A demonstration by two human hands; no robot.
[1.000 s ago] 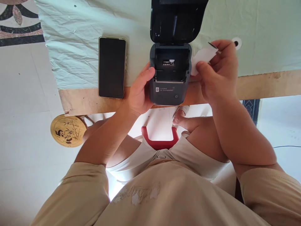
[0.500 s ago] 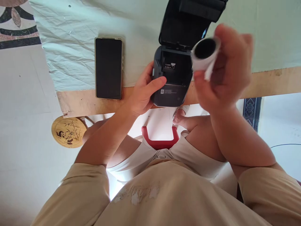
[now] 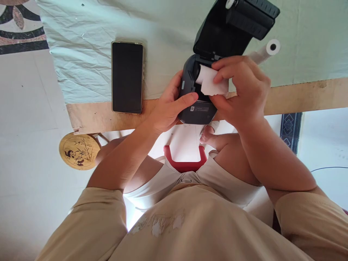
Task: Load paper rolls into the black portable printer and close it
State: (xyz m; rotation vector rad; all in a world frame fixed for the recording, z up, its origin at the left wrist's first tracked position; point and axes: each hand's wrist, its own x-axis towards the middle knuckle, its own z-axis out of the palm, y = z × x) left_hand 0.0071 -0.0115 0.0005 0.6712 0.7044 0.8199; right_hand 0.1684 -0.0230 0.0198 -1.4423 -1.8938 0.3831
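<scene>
Currently the left hand (image 3: 170,108) is wrapped around the side of the small dark printer (image 3: 199,105), thumb across its front, lid (image 3: 233,25) tipped open. The right hand (image 3: 241,94) pinches a white paper roll (image 3: 210,80) closed between fingers and thumb — the roll sits partly in the open bay. Risk: the printer overhangs the table edge (image 3: 299,96) — a hard push could tip it off. Loose paper end could fold under and jam. A phone (image 3: 127,77) lies to the left; a second roll (image 3: 265,51) lies behind the right hand.
</scene>
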